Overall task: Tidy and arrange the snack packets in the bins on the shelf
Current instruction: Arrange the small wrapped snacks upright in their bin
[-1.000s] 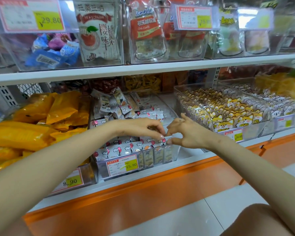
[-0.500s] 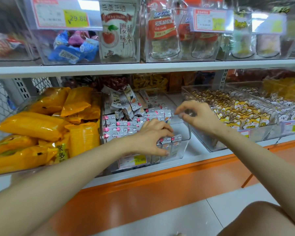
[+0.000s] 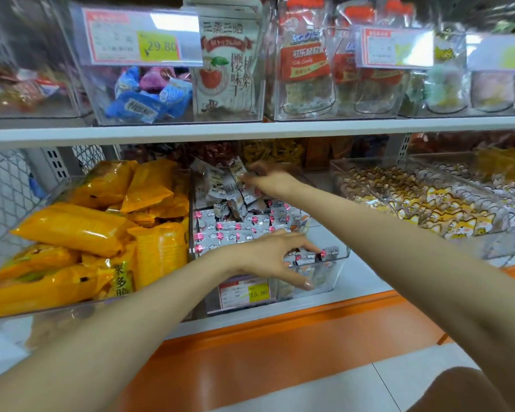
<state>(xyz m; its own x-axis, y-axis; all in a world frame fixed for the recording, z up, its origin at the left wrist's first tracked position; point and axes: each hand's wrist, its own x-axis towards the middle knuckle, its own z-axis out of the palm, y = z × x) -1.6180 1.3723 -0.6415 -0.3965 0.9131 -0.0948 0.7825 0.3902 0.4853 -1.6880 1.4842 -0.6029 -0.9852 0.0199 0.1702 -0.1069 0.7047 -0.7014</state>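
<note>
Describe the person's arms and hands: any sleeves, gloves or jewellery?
The left arm and right arm are bare, with no sleeves in view. The left hand and right hand wear no gloves; neither wrist shows a watch or bracelet. The right hand is blurred, so rings cannot be judged.

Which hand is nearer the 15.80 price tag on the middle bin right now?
Left. The left hand rests on the front packets just above the price tag; the right hand is over the loose packets at the bin's back.

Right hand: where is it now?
Head view: right hand at the loose grey packets, back of the middle bin, right of the yellow bags.
</note>
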